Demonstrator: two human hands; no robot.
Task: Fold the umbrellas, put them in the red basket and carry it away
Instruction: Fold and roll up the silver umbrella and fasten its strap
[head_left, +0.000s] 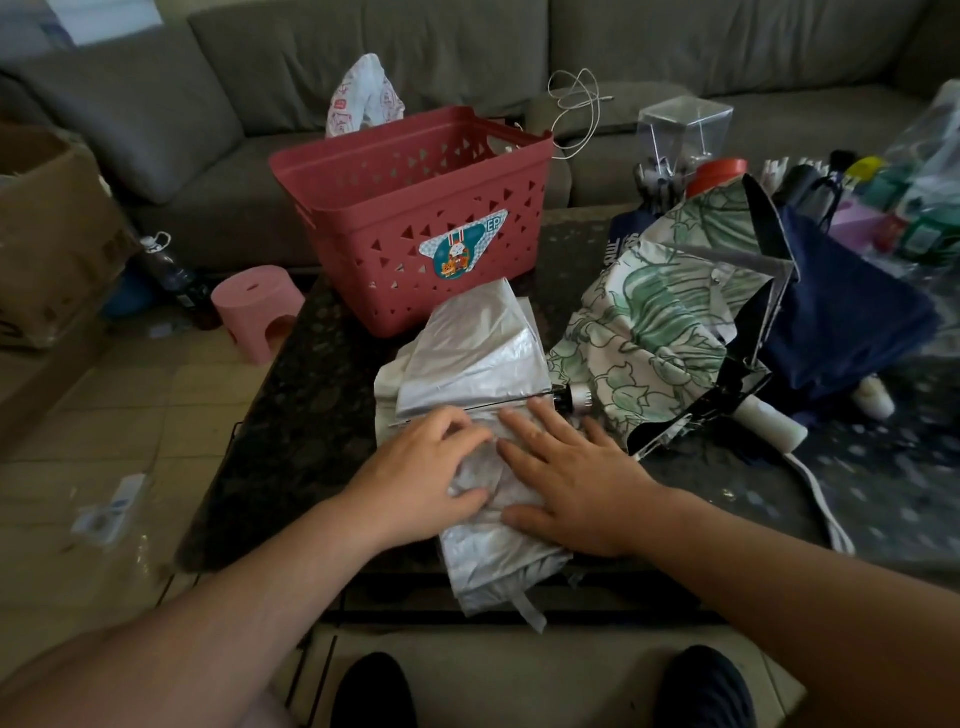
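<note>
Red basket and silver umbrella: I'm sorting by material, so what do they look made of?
Red basket: looks like matte moulded plastic, with triangular cut-outs through rigid walls. Silver umbrella: thin coated fabric, probably synthetic, with a shiny, creased metallic sheen.

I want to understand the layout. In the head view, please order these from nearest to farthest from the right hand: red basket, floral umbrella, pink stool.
From the right hand, which presses on the silver umbrella:
1. Floral umbrella, just beyond the hand, on its right.
2. Red basket, farther back on the table, to the left.
3. Pink stool, on the floor, far left.
</note>
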